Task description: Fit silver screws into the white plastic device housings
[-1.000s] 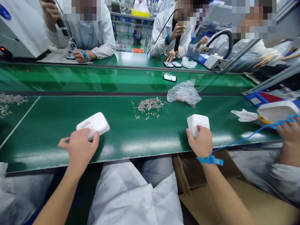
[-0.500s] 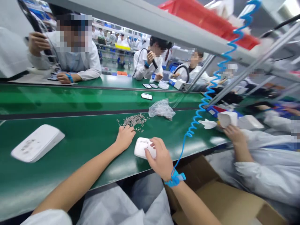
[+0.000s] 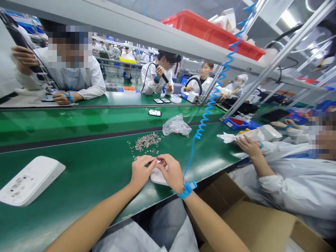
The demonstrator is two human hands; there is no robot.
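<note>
A small white plastic housing (image 3: 157, 177) lies on the green work surface, largely covered by both hands. Over its far edge, my left hand (image 3: 141, 171) pinches thumb and fingers together; whatever is between them is too small to make out. My right hand (image 3: 170, 172), wearing a blue wrist strap (image 3: 187, 189), curls over the housing, its fingertips meeting those of the left. What the right fingertips hold is hidden. Just beyond the hands, a pile of tiny metallic parts (image 3: 147, 141) is spread out. Behind it to the right sits a clear plastic bag (image 3: 176, 126) with small parts inside.
A larger white housing (image 3: 31, 182) lies at left. The strap's blue coiled cord (image 3: 204, 115) rises on the right. Under the bench edge stands an open cardboard box (image 3: 252, 220). A co-worker's hand (image 3: 249, 146) handles a white part at right. A red bin (image 3: 210, 33) rests on the overhead shelf.
My left hand has come from the pile of parts to the small housing and met my right hand there. The right fingers have closed inward. The view has shifted somewhat.
</note>
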